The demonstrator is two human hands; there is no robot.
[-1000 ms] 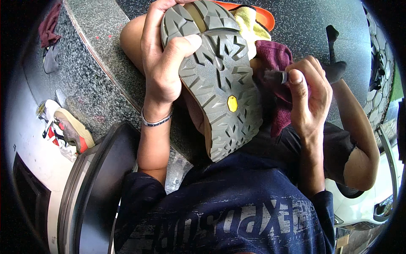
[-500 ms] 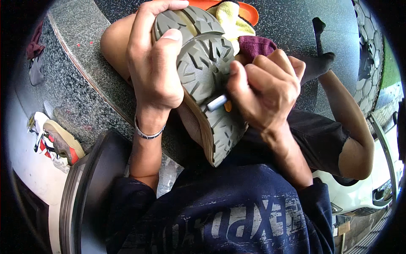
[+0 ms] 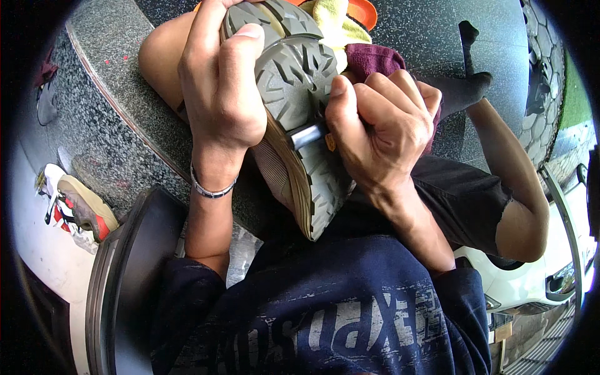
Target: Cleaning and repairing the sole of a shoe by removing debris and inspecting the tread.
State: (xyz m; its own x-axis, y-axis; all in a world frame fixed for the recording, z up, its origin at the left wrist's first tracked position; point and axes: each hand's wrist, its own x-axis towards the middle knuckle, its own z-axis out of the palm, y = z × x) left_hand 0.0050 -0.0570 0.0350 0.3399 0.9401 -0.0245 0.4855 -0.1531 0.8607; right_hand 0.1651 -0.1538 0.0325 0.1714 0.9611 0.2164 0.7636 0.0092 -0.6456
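Note:
A shoe (image 3: pixel 297 72) is held sole up over my lap, its grey-green lugged tread facing me and its toe or heel end tipped toward my chest. My left hand (image 3: pixel 228 103) grips its far left side, thumb on the tread and fingers wrapped over the edge. In my right hand (image 3: pixel 384 125), closed in a fist, is a short tool (image 3: pixel 306 135) with a silver cylindrical end and a dark, orange-marked part. That end lies across the middle of the sole, close to its left edge. My fist hides the rest of the tool, so its kind is unclear.
Beyond the shoe lie a yellow cloth (image 3: pixel 329 24), a maroon towel (image 3: pixel 378 60) and an orange item (image 3: pixel 362 12). Another shoe (image 3: pixel 87 203) lies at left, past the curved stone ledge (image 3: pixel 112 69). My dark-socked foot (image 3: pixel 465 95) extends right. A white car (image 3: pixel 522 281) stands at lower right.
The shoe and both hands have shifted slightly left and up in the picture. Within the sole, the tool's silver end has moved closer to the left edge and is less blurred.

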